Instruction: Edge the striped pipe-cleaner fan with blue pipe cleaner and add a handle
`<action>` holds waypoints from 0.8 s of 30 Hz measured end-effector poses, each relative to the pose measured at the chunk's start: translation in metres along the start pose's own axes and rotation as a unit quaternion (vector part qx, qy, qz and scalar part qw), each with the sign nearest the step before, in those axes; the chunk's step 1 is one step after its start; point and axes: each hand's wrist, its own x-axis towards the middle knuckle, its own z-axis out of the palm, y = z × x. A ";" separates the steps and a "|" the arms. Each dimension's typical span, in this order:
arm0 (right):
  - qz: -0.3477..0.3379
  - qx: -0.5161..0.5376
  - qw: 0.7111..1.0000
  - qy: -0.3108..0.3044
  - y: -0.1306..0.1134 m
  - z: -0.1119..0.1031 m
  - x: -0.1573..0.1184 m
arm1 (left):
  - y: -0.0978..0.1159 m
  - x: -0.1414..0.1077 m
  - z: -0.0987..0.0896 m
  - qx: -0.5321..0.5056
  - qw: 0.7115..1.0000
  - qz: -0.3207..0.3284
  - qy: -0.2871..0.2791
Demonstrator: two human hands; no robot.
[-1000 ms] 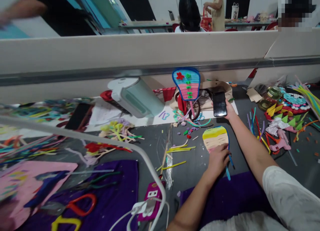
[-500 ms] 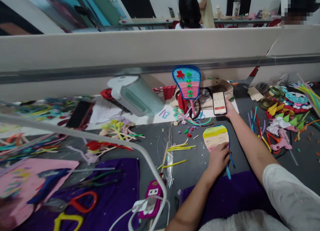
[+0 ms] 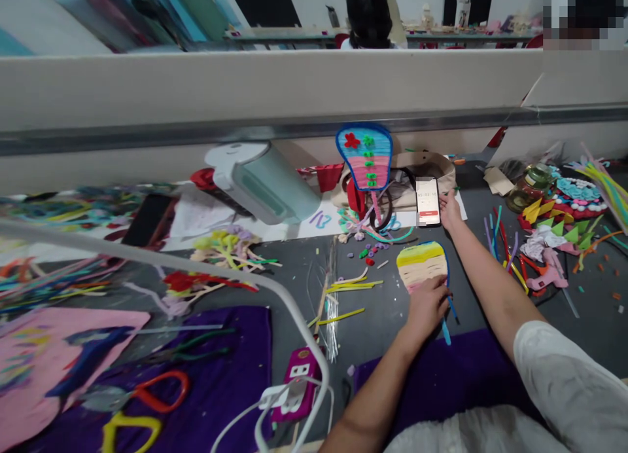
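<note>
My left hand [image 3: 428,306] is closed on the lower part of a small hand-fan-shaped craft [image 3: 422,262]. The piece has yellow, cream and pink bands and a blue edge, and its lower end lies under my fingers. Two blue strips [image 3: 445,332] stick out below them. At the back, my right hand [image 3: 451,209] is beside a phone [image 3: 428,203], fingers apart and slightly clear of its right edge. The phone stands upright with a timer on its lit screen, before a beige bag [image 3: 449,173]. A finished-looking blue and pink fan [image 3: 366,157] stands left of it.
Left lie scissors [image 3: 161,393], a blue glue gun [image 3: 88,361] and pliers [image 3: 196,345] on purple cloth. A white tube [image 3: 287,294] arches over a purple power strip [image 3: 297,381]. A pink glue gun [image 3: 549,270] and a jar [image 3: 534,184] stand right. A grey-green container [image 3: 275,184] sits behind.
My right hand has come off the phone's edge, and the phone stays standing. My left hand remains on the craft. The view has shifted slightly; a blurred hand at the lower left is gone.
</note>
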 end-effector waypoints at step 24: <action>-0.081 -0.182 0.978 0.068 -0.022 -0.079 -0.174 | 0.000 0.003 0.000 0.021 1.000 0.005 0.004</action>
